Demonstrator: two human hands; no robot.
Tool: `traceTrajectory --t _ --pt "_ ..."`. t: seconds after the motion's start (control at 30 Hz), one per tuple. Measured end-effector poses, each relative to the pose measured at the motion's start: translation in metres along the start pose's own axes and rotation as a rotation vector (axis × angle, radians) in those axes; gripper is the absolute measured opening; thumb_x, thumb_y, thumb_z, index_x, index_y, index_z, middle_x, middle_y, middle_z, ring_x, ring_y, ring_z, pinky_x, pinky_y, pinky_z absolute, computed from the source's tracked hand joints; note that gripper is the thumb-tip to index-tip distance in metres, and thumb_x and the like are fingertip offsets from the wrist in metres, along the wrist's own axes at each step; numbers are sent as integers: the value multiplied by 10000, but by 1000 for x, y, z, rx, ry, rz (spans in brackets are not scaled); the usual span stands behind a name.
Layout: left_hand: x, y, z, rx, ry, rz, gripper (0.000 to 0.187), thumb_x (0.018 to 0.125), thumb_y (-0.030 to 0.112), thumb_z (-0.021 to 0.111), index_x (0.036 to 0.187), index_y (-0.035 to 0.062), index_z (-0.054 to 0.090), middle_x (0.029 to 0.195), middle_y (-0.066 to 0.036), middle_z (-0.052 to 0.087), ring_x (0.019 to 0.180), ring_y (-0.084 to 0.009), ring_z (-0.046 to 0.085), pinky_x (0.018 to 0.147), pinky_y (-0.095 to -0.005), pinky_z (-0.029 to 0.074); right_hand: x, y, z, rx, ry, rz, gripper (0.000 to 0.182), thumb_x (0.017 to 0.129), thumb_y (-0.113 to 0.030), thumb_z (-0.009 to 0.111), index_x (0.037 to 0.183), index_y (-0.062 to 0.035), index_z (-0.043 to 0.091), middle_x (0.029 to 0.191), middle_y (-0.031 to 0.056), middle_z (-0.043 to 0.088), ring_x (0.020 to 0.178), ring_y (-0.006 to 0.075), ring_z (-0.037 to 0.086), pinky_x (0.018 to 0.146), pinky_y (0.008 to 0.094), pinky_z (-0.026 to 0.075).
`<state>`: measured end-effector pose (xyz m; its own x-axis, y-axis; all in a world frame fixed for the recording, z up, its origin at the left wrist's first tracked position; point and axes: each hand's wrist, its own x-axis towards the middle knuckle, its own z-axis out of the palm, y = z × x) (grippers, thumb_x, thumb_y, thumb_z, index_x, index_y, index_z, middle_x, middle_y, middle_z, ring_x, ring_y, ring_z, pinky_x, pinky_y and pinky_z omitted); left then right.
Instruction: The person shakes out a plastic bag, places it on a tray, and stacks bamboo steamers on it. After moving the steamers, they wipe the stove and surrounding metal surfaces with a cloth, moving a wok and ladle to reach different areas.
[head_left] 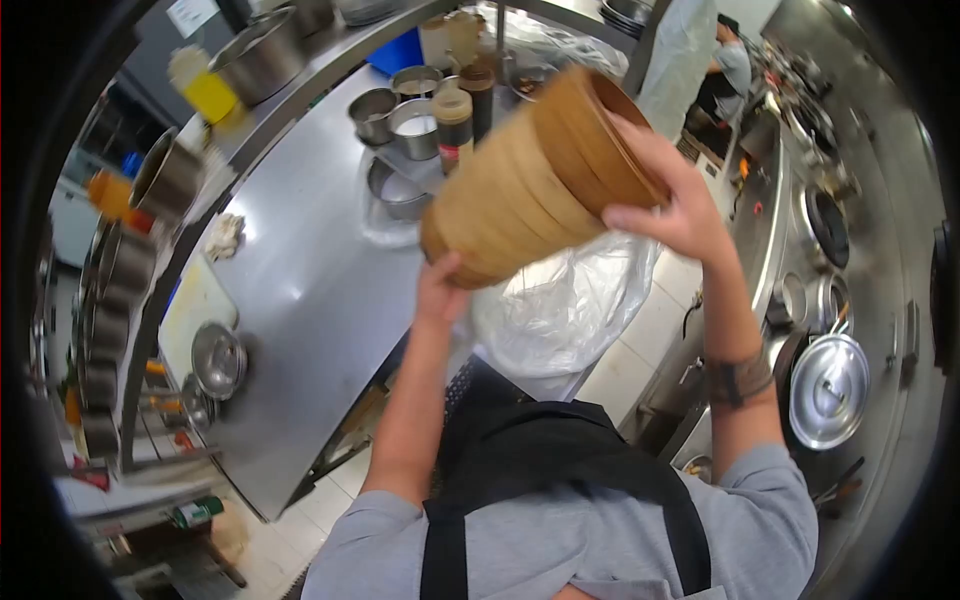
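Note:
A tall stack of bamboo steamer baskets (520,185) is held up in front of me, tilted with its upper end toward the right. My left hand (440,288) grips the lower left end of the stack. At the other end, my right hand (675,195) wraps over the rim of the last basket, thumb along the outside. Below the stack lies a sheet of clear plastic (570,310). The baskets hide part of the steel counter and what stands behind them.
To the left runs a steel counter (290,300) with metal bowls (218,358), a cutting board (195,305) and a crumpled cloth (225,236). Steel containers (413,128) and a sauce bottle (453,128) stand behind. Right is the cooking line with a lidded pot (829,390). A person (733,70) stands far back.

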<state>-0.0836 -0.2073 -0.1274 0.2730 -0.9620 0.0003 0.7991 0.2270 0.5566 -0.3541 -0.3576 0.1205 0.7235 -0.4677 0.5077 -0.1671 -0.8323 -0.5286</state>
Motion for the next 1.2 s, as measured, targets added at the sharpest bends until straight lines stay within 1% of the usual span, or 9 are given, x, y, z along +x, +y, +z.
traceTrajectory --t 0.2,0.57,0.67,0.73,0.9,0.97,1.03,1.13,1.2 --pt "125 -141 -22 -178 5 -594 627 970 269 664 1516 47 449 1490 -130 560 1376 -323 533 1155 -523 425 -122 80 34 122 348 596 827 717 -275 909 1415 -9 554 1581 221 443 1425 340 478 1189 447 370" --pt "369 -335 -66 -283 28 -748 606 1025 481 579 1483 89 520 1497 -116 568 1379 -295 534 1153 -504 426 -53 263 52 -501 200 761 722 783 -405 830 1393 -92 604 1564 226 476 1464 412 409 1172 492 391" --pt "375 -318 -57 29 165 -540 662 1038 538 530 1492 56 512 1538 -133 527 1417 -302 493 1205 -464 359 -52 293 69 -523 216 812 744 798 -467 809 1412 -102 601 1561 224 481 1462 417 411 1153 495 403" --pt "365 -271 -30 1215 96 67 649 1031 502 569 1505 62 508 1537 -188 515 1425 -356 470 1203 -469 332 -47 300 74 -549 220 823 750 799 -481 807 1416 -105 603 1560 224 483 1460 415 415 1139 510 408" --pt "360 -337 -76 1319 50 70 606 1114 378 392 1569 -22 376 1637 -222 368 1524 -339 332 1255 -380 219 -19 299 101 -737 167 834 751 808 -508 797 1417 -108 611 1540 219 501 1445 415 420 1119 546 397" --pt "301 -317 -62 1037 -25 50 594 1096 376 420 1591 50 383 1656 -232 320 1555 -365 253 1271 -418 182 -6 300 113 -881 125 826 729 824 -514 778 1411 -111 621 1519 209 518 1429 419 414 1121 558 376" --pt "248 -326 -84 1539 -205 63 707 1012 488 547 1560 54 440 1640 -257 330 1538 -442 241 1261 -538 161 0 295 108 -849 127 808 695 857 -422 811 1417 -74 594 1525 197 513 1376 400 470 1155 499 364" --pt "197 -295 -66 1975 -528 -97 751 988 574 524 1608 170 395 1702 -224 199 1581 -441 101 1258 -611 58 -53 301 122 -333 866 731 675 906 -262 795 1425 20 468 1509 216 469 1352 351 470 1103 443 429" --pt "191 -285 -60 2018 -728 -54 825 944 663 543 1595 171 423 1706 -219 189 1579 -442 83 1237 -661 31 -112 335 155 -133 837 1125 732 877 -261 821 1423 25 425 1439 212 503 1314 345 508 1078 440 458"
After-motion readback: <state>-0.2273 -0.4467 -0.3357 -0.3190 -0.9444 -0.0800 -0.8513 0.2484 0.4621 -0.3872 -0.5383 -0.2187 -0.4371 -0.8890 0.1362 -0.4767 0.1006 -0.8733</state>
